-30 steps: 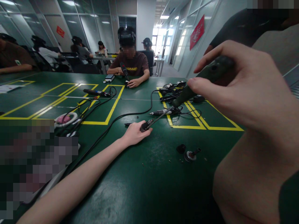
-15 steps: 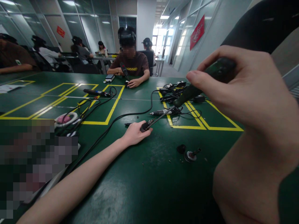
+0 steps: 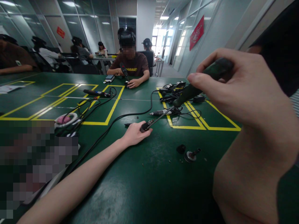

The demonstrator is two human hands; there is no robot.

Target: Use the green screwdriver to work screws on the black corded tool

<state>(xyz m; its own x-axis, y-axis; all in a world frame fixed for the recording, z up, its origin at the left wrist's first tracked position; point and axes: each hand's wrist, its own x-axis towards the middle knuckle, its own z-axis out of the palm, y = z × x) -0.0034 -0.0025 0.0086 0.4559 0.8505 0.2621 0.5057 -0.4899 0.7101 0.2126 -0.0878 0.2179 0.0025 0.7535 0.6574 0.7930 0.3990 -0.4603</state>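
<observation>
My right hand [image 3: 247, 84] is wrapped round the dark green handle of a screwdriver [image 3: 190, 93], high at the right. The thin shaft slants down to the left, and its tip meets a small black device [image 3: 145, 125]. That device is held by my left hand [image 3: 135, 133] on the green table [image 3: 121, 193]. To the right of my left hand lie a black cap [image 3: 181, 149] and a round metal part with a short stem [image 3: 190, 156], with several tiny bits near them.
Black cables and adapters [image 3: 173, 90] are heaped behind, beside a grey-black pen-like tool [image 3: 161, 113]. Another corded tool [image 3: 95, 92] and a tape roll [image 3: 74, 117] lie left. Across the table sits a person [image 3: 134, 63] holding a tool.
My right forearm and sleeve have shifted slightly, with the wrist turned a little. The screwdriver tip stays at the black device, and my left hand has not visibly moved.
</observation>
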